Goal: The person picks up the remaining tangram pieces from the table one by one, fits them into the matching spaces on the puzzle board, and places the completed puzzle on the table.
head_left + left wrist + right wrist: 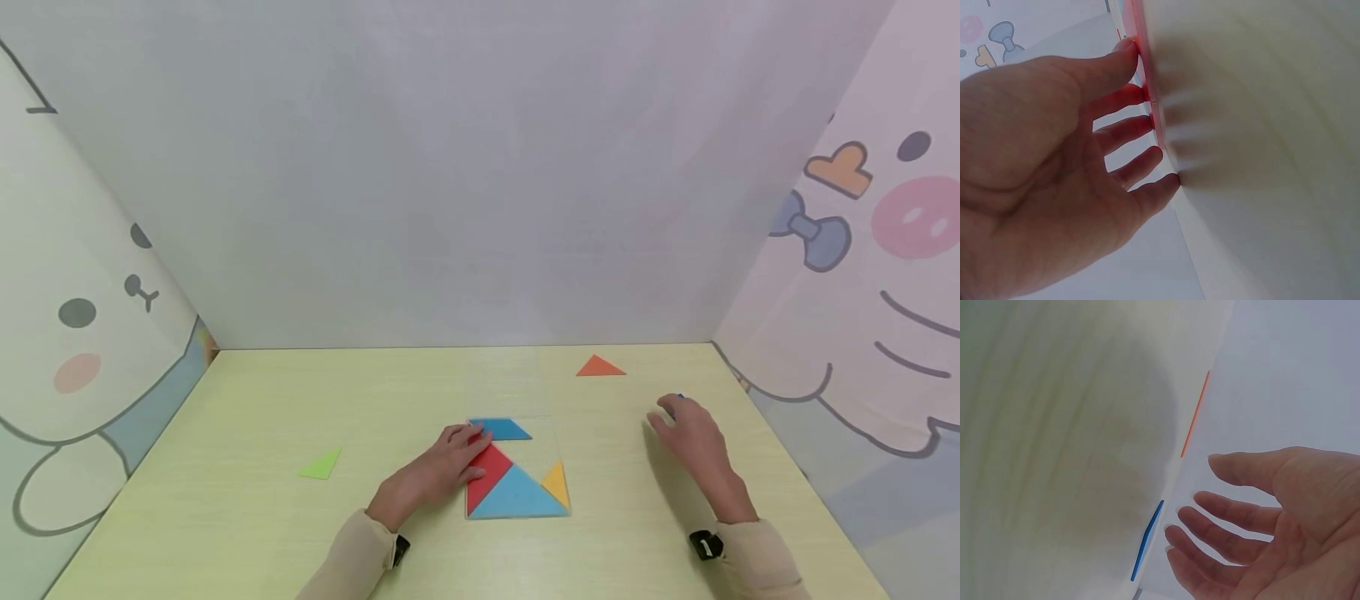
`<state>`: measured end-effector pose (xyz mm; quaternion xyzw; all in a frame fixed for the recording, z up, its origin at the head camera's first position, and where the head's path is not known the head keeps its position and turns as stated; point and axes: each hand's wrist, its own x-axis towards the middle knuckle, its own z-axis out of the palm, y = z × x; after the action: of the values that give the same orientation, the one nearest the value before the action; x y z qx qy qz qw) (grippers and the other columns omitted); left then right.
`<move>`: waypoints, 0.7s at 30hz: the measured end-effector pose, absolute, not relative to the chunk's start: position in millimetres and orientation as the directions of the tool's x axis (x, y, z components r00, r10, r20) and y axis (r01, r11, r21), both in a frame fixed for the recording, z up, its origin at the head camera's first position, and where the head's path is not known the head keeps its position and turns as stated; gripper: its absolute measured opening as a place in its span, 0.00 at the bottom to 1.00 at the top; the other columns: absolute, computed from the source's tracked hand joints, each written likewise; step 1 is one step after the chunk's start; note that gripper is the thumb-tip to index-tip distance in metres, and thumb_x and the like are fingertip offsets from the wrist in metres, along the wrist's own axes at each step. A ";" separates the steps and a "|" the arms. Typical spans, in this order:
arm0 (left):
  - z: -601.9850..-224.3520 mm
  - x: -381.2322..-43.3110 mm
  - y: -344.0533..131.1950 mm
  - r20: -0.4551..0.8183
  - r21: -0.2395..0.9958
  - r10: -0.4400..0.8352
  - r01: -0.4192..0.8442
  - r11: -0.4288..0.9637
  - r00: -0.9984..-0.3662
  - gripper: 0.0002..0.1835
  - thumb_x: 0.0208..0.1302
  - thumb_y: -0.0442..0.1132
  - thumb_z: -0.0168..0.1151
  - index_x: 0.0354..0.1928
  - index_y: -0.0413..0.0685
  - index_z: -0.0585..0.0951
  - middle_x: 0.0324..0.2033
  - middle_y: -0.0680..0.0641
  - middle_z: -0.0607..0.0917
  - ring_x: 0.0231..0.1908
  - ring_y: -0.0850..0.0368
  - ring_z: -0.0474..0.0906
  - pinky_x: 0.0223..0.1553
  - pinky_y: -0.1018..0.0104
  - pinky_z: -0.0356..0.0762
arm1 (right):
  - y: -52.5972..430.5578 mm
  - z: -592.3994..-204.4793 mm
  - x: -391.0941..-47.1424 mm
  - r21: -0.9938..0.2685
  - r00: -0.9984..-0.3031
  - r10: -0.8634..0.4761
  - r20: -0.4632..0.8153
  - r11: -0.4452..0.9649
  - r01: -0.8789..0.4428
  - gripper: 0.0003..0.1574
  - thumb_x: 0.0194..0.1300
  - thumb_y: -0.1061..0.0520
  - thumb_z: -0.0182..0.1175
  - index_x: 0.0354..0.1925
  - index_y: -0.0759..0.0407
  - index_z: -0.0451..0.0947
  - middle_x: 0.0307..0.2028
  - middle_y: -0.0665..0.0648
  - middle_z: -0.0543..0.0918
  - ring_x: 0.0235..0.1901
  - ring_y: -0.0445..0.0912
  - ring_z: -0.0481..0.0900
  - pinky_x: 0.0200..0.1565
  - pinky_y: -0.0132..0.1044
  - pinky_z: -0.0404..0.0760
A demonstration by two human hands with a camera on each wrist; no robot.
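Observation:
My left hand (441,468) rests at the left side of a clear tangram tray (543,437), fingertips on the red piece (491,477) and the near end of the blue parallelogram (510,430). In the left wrist view its fingers are loosely spread along the tray's edge. Also in the tray lie a large light-blue triangle (517,496) and a small yellow triangle (556,483). On the right, my right hand (696,442) hovers with relaxed fingers beside a dark blue piece (1146,540), which it mostly hides in the head view. Nothing shows between its fingers.
An orange-red triangle (599,367) lies at the back right of the table (247,533). To the left is a light-green triangle (322,465). A transparent panel (502,383) lies behind the tray. Cartoon-printed side walls and a plain back wall (450,183) enclose the table.

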<state>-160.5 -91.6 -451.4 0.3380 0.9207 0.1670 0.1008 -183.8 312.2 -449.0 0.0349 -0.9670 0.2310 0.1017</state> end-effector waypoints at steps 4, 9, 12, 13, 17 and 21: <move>-450.2 -160.4 -91.4 -0.067 0.378 0.656 0.590 0.714 -0.751 0.30 0.78 0.41 0.57 0.76 0.36 0.65 0.73 0.36 0.65 0.72 0.37 0.58 0.65 0.50 0.74 | 318.4 -448.7 -185.6 -0.440 -0.983 -0.002 0.185 0.894 -0.085 0.22 0.70 0.59 0.62 0.53 0.79 0.76 0.46 0.77 0.81 0.46 0.69 0.80 0.45 0.64 0.79; -449.6 -161.0 -91.2 -0.068 0.382 0.654 0.586 0.715 -0.754 0.31 0.78 0.42 0.57 0.76 0.36 0.65 0.73 0.36 0.65 0.72 0.37 0.58 0.65 0.50 0.74 | 326.6 -447.7 -188.7 -0.431 -0.990 0.025 0.139 0.902 -0.037 0.25 0.70 0.58 0.62 0.54 0.80 0.74 0.44 0.78 0.79 0.42 0.69 0.80 0.41 0.64 0.79; -449.9 -161.2 -91.0 -0.072 0.381 0.653 0.584 0.716 -0.754 0.31 0.78 0.42 0.56 0.76 0.37 0.64 0.74 0.36 0.65 0.72 0.37 0.58 0.65 0.50 0.74 | 331.5 -447.8 -190.1 -0.417 -0.992 0.041 0.117 0.909 -0.011 0.27 0.70 0.58 0.63 0.55 0.80 0.73 0.44 0.80 0.79 0.43 0.71 0.79 0.40 0.66 0.80; -450.2 -161.2 -90.9 -0.072 0.381 0.654 0.585 0.716 -0.753 0.31 0.78 0.42 0.57 0.76 0.37 0.64 0.73 0.36 0.65 0.72 0.37 0.58 0.65 0.50 0.74 | 333.0 -447.8 -190.4 -0.413 -0.993 0.045 0.112 0.911 -0.005 0.27 0.70 0.58 0.63 0.55 0.81 0.73 0.44 0.80 0.79 0.43 0.71 0.79 0.41 0.67 0.80; -451.1 -160.8 -90.9 -0.075 0.385 0.654 0.583 0.716 -0.753 0.31 0.78 0.41 0.57 0.76 0.37 0.65 0.74 0.36 0.65 0.72 0.37 0.58 0.64 0.50 0.75 | 338.3 -446.7 -191.8 -0.413 -0.994 0.059 0.092 0.911 0.016 0.28 0.70 0.57 0.63 0.55 0.82 0.71 0.45 0.82 0.78 0.43 0.72 0.79 0.41 0.67 0.80; -452.7 -160.9 -91.1 -0.070 0.381 0.656 0.588 0.714 -0.751 0.31 0.78 0.41 0.57 0.76 0.37 0.65 0.74 0.36 0.65 0.72 0.37 0.58 0.64 0.51 0.75 | 343.4 -444.3 -192.8 -0.416 -0.996 0.072 0.046 0.908 0.046 0.31 0.71 0.56 0.61 0.57 0.83 0.69 0.46 0.83 0.76 0.43 0.74 0.78 0.41 0.68 0.79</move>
<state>-160.9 -91.1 -452.7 0.3381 0.9201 0.1701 0.1004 -192.8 343.4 -444.3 -0.0302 -0.9763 0.2121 0.0299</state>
